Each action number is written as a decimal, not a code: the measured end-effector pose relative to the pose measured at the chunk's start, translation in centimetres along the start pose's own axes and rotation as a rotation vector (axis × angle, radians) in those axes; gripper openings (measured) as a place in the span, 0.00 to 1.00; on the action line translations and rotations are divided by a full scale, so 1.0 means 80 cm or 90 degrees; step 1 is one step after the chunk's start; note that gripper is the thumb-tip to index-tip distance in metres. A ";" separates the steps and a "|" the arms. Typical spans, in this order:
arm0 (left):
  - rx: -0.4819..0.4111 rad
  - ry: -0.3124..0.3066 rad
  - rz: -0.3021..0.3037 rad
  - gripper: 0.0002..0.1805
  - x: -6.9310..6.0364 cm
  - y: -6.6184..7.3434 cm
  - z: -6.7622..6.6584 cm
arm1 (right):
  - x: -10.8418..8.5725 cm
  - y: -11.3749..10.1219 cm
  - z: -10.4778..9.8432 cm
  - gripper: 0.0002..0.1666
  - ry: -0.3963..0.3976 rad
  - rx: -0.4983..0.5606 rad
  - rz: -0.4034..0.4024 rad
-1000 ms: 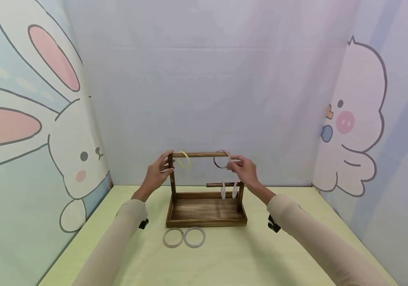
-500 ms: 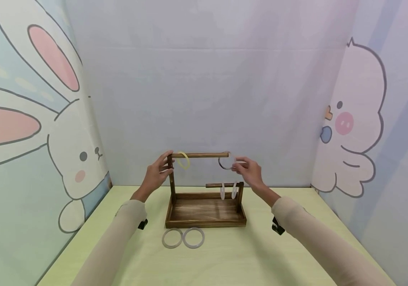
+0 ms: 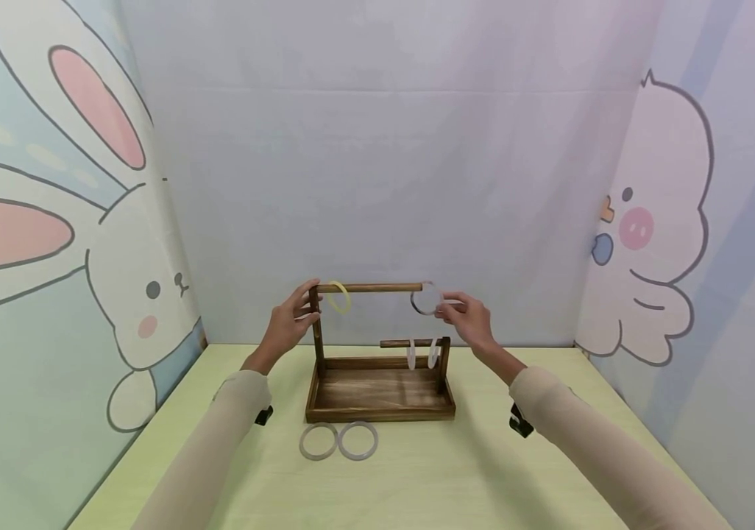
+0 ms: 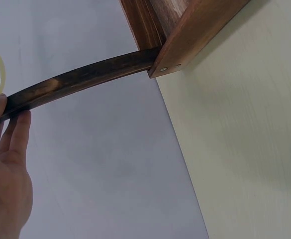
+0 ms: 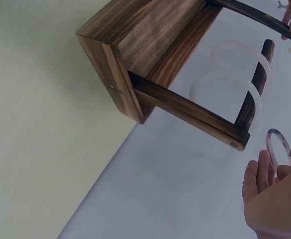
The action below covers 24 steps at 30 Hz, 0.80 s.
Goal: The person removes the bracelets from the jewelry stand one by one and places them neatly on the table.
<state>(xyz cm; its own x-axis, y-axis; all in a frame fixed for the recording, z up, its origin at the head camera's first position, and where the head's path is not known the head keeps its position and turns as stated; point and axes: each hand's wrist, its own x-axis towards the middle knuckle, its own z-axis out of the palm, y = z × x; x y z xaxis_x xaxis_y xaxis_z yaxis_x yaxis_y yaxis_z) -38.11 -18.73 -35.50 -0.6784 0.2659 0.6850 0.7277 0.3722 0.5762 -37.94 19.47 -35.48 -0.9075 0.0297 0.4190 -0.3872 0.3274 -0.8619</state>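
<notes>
Standing toward the far edge of the pale yellow-green counter [image 3: 417,486], the dark-brown stained wooden rack [image 3: 380,416] has to stay steady for this step. The left hand [image 3: 293,320] provides that, fingers and thumb closed around the top of its tall left post [image 3: 318,335]; a firm grip there should stop side pressure from rocking it. At the opposite end of the upper round wooden bar [image 3: 380,288], the right hand [image 3: 466,316] pinches one edge of a slim mottled bangle [image 3: 413,301]. Good handling here probably means moving the ring along the bar's own line, its opening square to the tip, so the inner rim does not scrape or snag. A light pinch on the outer edge suits this, leaving the opening unobstructed.

The bangle stands upright at the bar's free tip; whether the tip passes through it, I cannot tell. It looks smooth and round, pale and pinkish with darker patches, perhaps stone or resin. A plain yellow bangle [image 3: 348,297] hangs near the left post, two translucent whitish bangles [image 3: 411,355] hang on the lower wooden bar [image 3: 394,344], and two pale grey bangles [image 3: 358,458] lie flat between the rack's front and the counter's near edge.
</notes>
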 end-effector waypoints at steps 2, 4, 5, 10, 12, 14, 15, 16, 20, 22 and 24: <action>0.000 0.001 0.005 0.39 0.000 -0.001 0.000 | 0.000 0.002 -0.002 0.18 0.000 0.003 0.006; 0.000 0.002 0.008 0.39 0.000 -0.002 0.001 | -0.001 0.004 -0.004 0.18 -0.002 0.008 0.010; -0.001 0.002 0.008 0.40 -0.001 -0.002 0.001 | -0.002 0.005 -0.005 0.17 -0.002 0.008 0.011; 0.000 0.004 0.002 0.40 -0.001 -0.001 0.000 | -0.007 0.008 -0.006 0.18 -0.009 0.011 0.008; 0.001 0.004 0.002 0.40 -0.001 0.000 0.000 | -0.010 0.008 -0.006 0.18 -0.012 0.010 0.011; -0.001 0.004 0.002 0.39 -0.001 0.001 0.000 | -0.013 0.009 -0.006 0.18 -0.018 0.007 0.016; -0.002 0.004 0.003 0.39 -0.001 0.002 0.000 | -0.015 0.009 -0.006 0.18 -0.020 0.006 0.020; -0.003 0.003 0.003 0.39 -0.001 0.002 0.000 | -0.016 0.009 -0.006 0.18 -0.020 0.006 0.024; -0.009 0.001 0.005 0.39 -0.001 0.002 0.000 | -0.021 0.009 -0.005 0.18 -0.022 0.018 0.035; -0.007 0.001 0.004 0.39 -0.002 0.003 -0.001 | -0.023 0.008 -0.004 0.18 -0.024 0.023 0.034; -0.005 0.002 0.001 0.39 -0.002 0.003 -0.001 | -0.026 0.006 -0.004 0.17 -0.034 0.026 0.029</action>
<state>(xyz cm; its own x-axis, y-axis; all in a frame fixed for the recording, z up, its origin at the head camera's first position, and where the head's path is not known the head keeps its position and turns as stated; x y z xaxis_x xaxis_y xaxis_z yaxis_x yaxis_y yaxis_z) -37.82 -18.77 -35.47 -0.6773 0.2629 0.6871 0.7290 0.3653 0.5789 -36.22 19.86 -36.68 -0.9315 -0.0074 0.3637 -0.3502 0.2884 -0.8912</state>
